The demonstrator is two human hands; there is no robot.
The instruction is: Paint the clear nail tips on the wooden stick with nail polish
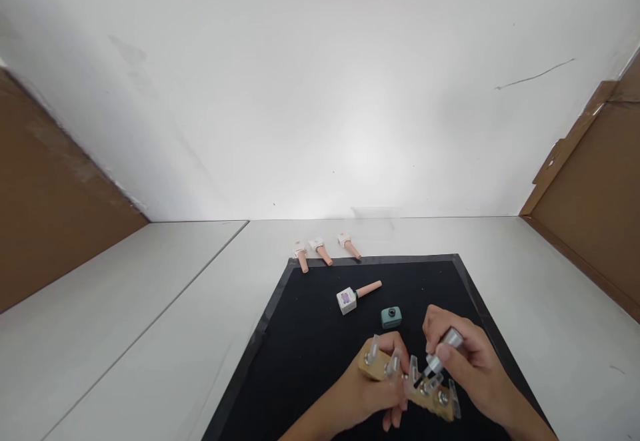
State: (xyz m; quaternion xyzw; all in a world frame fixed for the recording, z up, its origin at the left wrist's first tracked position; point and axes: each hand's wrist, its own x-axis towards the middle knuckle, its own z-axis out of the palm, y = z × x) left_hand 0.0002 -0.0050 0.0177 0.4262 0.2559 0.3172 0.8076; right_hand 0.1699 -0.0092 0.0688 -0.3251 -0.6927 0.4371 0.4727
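Observation:
My left hand (373, 384) is closed round the middle of a tan nail-practice stand (373, 363), which carries several clear false nails (393, 363) on metal studs. Between the thumb and fingers of my right hand (467, 357) is a nail polish brush (444, 353) with a silver handle. Its dark bristle tip reaches down to one of the clear nails right of my left hand; whether it touches is too small to tell. Just beyond my hands stands an uncapped green nail polish bottle (391, 317), its dark neck opening upward.
A white nail polish bottle (347, 300) with a peach cap lies on the black mat (300, 354). Three more peach-capped bottles (320, 250) lie at the mat's far edge. A white wall (310, 94) rises behind; brown cardboard panels (595, 167) flank the white table (165, 334).

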